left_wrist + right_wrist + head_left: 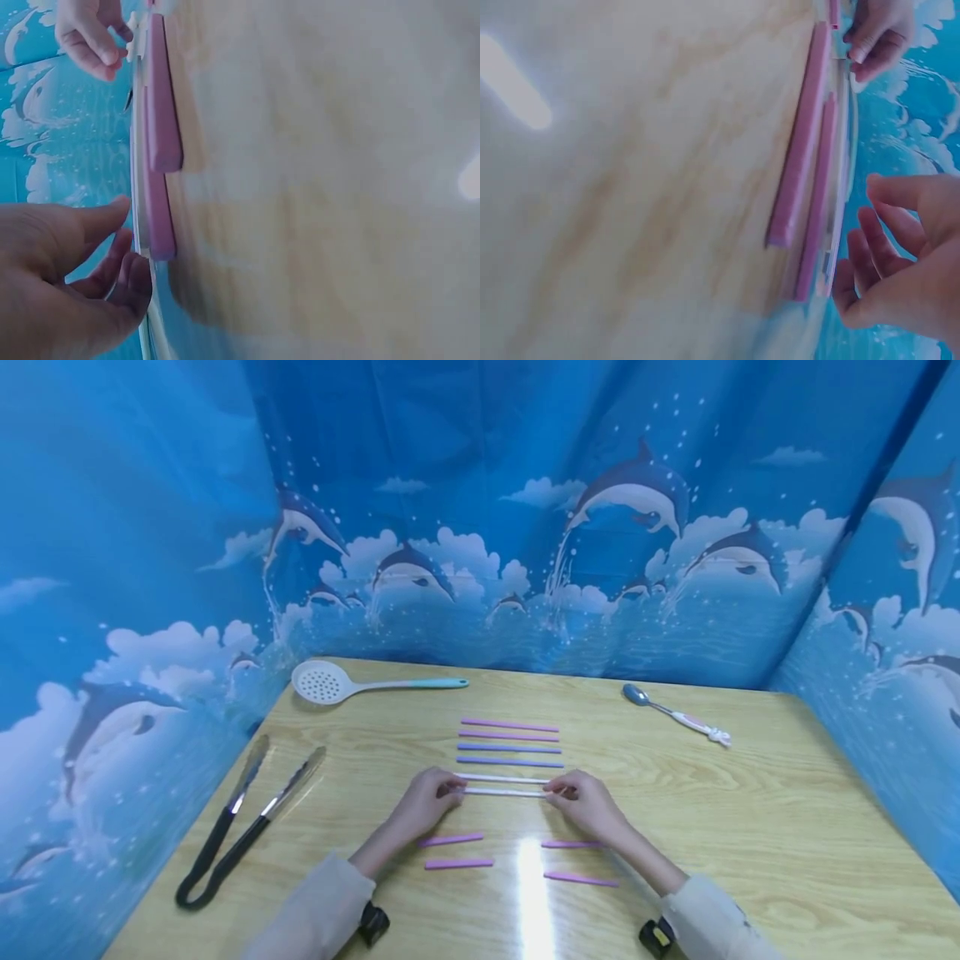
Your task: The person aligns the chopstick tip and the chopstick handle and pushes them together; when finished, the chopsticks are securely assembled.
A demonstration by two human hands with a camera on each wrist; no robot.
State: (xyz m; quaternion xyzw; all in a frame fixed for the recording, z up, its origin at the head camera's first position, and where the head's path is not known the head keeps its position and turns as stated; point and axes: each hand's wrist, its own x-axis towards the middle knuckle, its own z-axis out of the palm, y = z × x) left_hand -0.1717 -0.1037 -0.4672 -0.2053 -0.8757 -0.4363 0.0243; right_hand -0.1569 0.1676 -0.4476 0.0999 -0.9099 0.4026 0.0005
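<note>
Two thin white sticks lie side by side across the middle of the table. At their left ends is my left hand, fingertips touching or very close to the ends. Opposite it, my right hand has its fingertips at the right ends. Both wrist views show a gap between thumb and fingers on the left hand and the right hand, with fingers loosely bent. Beyond the white sticks lie two blue-violet sticks and two pink sticks, roughly parallel.
Shorter pink sticks lie nearer me, including one on the left and one on the right. Black-handled tongs rest at the left. A slotted skimmer lies at the back left, a spoon at the back right. A dolphin-print curtain surrounds the table.
</note>
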